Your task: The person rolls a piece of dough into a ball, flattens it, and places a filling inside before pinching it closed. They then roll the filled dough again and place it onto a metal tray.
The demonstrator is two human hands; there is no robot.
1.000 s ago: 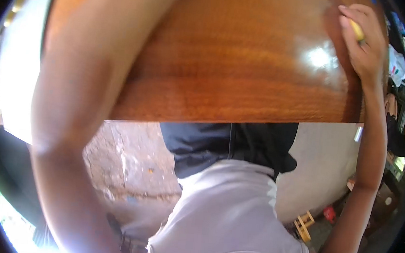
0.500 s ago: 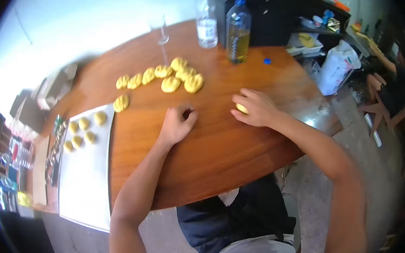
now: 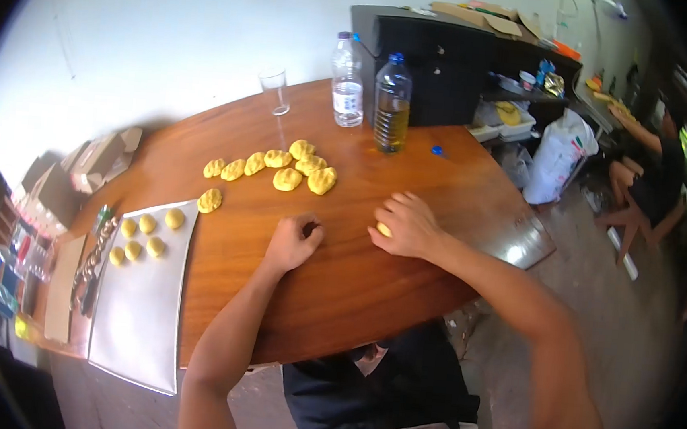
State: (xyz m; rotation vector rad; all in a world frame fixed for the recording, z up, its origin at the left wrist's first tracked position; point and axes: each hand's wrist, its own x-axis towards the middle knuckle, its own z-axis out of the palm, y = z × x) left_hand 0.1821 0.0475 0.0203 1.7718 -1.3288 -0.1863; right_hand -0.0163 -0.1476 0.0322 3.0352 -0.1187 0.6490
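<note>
My right hand [image 3: 409, 226] is cupped over a ball of yellow dough [image 3: 383, 229] on the wooden table [image 3: 339, 271]; only the ball's left side shows past the fingers. To its left my left hand [image 3: 293, 244] rests on the tabletop, fingers curled in toward the thumb, with nothing seen in them. Beyond both hands lie several rough lumps of yellow dough [image 3: 286, 179], and one separate lump [image 3: 210, 200] sits by the tray corner. On the metal tray [image 3: 137, 319] at the left, several smooth dough balls [image 3: 155, 246] stand in two rows near its far end.
At the back stand a drinking glass [image 3: 274, 92], a clear bottle [image 3: 349, 86] and a bottle of yellow oil [image 3: 392, 109]. A blue cap [image 3: 437, 150] lies right of them. Cardboard boxes [image 3: 106, 159] line the left edge. A white sack [image 3: 558, 159] and another person [image 3: 658, 159] are at right.
The view has tilted up, so the table sits lower in it. My right hand has shifted slightly left with the dough ball under it. My left hand stays curled in place.
</note>
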